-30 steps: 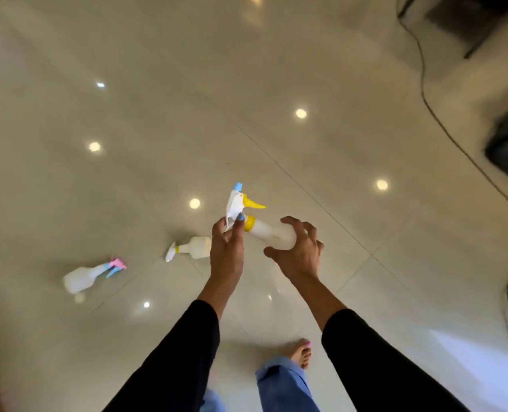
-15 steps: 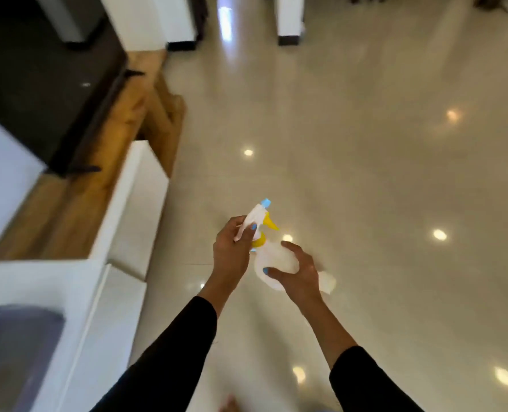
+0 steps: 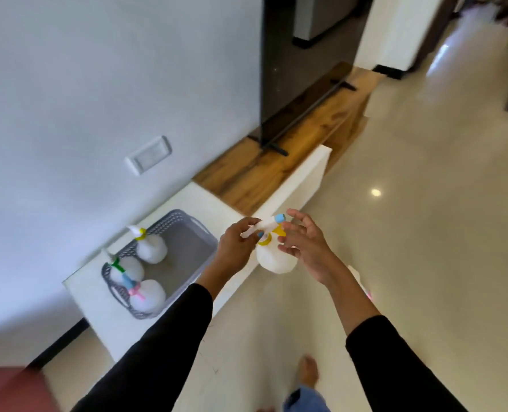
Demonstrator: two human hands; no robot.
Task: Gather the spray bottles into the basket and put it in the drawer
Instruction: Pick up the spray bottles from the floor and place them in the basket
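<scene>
My left hand [image 3: 236, 243] grips the white trigger head of a white spray bottle [image 3: 275, 258] with a yellow collar and a blue nozzle tip. The bottle hangs in the air just right of the basket. Next to the bottle's neck is my right hand [image 3: 304, 243], fingers spread and loose, not clearly gripping. A grey perforated basket [image 3: 187, 230] stands on a low white cabinet [image 3: 205, 200] by the wall. Three white spray bottles stand in its left half: one with a yellow collar [image 3: 151, 248], one with a green trigger [image 3: 126, 269], one with a pink and blue trigger [image 3: 147, 295].
A television [image 3: 294, 63] stands on a wooden shelf top [image 3: 276, 171] beyond the white cabinet. Glossy tiled floor [image 3: 410, 233] stretches to the right. A wall outlet plate [image 3: 148, 154] is above the basket. My bare foot [image 3: 307, 373] is on the floor below.
The view has swung from the open floor to the wall cabinet and basket. The bottle stayed in my left hand, and my right hand has come off its body.
</scene>
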